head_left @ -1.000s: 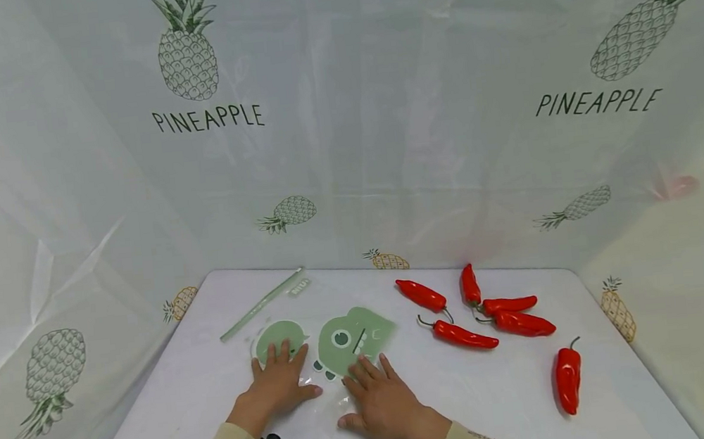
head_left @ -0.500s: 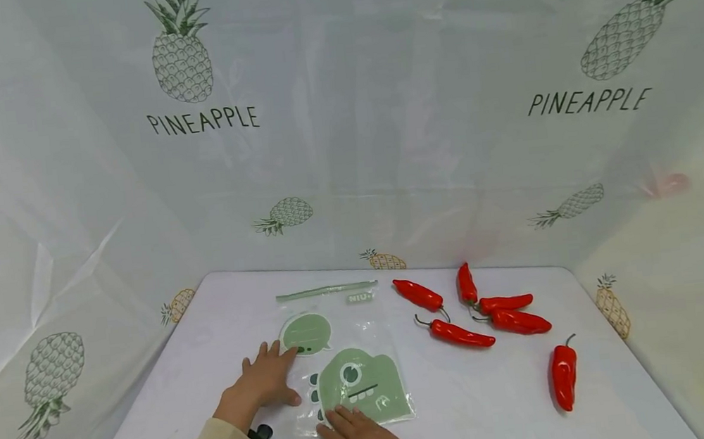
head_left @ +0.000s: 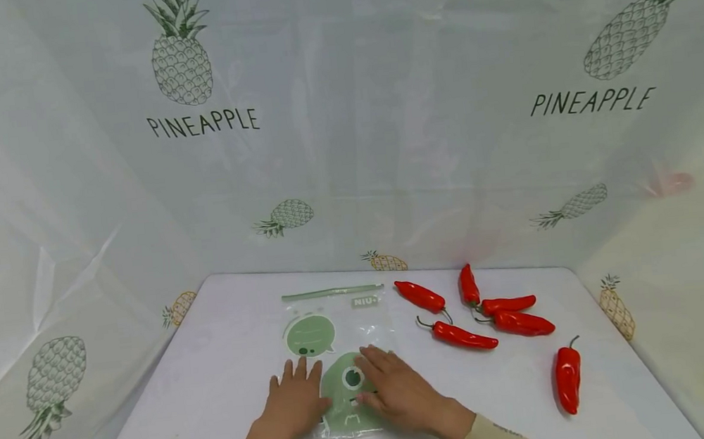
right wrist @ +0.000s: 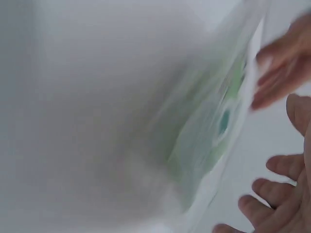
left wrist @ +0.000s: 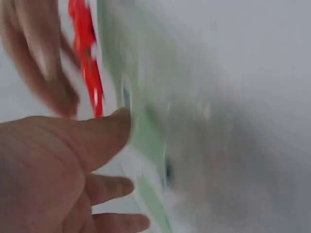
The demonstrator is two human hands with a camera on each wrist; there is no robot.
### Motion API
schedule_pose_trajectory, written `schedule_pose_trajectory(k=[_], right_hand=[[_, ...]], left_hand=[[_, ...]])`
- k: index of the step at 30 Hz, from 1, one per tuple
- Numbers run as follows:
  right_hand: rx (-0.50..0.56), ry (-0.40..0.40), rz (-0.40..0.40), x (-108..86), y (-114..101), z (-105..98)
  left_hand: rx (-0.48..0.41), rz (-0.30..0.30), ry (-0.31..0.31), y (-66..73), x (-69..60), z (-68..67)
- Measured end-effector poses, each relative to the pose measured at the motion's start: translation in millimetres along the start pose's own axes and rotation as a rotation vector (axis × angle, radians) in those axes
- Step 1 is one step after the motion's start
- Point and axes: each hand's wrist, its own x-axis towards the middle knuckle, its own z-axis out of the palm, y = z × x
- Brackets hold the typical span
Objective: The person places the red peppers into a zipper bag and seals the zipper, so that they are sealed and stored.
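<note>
A clear zip bag point(head_left: 365, 331) with green cartoon prints lies flat on the white table, its green slider strip point(head_left: 333, 292) towards the back. My left hand point(head_left: 293, 402) rests at the bag's left edge with fingers spread. Over the right part of the green monster print, my right hand point(head_left: 404, 391) lies with its fingers extended, covering some of it. The left wrist view shows the left thumb point(left wrist: 104, 136) beside the blurred bag. In the right wrist view the bag point(right wrist: 209, 131) is blurred, near the spread right fingers point(right wrist: 272, 191).
Several red peppers lie right of the bag, among them one point(head_left: 419, 296) near its top corner and another point(head_left: 568, 379) alone at the right. A pineapple-print sheet point(head_left: 382, 139) hangs behind the table point(head_left: 173, 406).
The bag has turned from slanted to straight, with its strip now along the back. My right hand went down towards the near edge, then back up onto the print; my left hand has shifted slightly nearer.
</note>
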Motion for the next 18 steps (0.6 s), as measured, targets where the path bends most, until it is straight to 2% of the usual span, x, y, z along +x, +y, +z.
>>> schedule_pose_trajectory(k=[4, 7, 9, 12, 18], right_hand=[[-0.1, 0.044, 0.054, 9.6, 27, -1], [-0.147, 0.046, 0.076, 16.3, 40, 1], [-0.167, 0.041, 0.085, 19.9, 46, 2], [-0.161, 0.024, 0.093, 24.1, 51, 3], [-0.12, -0.041, 0.119, 25.5, 59, 9]], left_hand=[[0.014, 0.055, 0.05, 24.1, -10.9, 18.2], [0.0, 0.089, 0.029, 37.9, -17.2, 29.5], [-0.01, 0.103, 0.001, 42.1, -19.7, 35.8], [-0.024, 0.107, -0.029, 42.0, -22.6, 41.1], [-0.07, 0.111, -0.086, 27.6, -24.5, 48.2]])
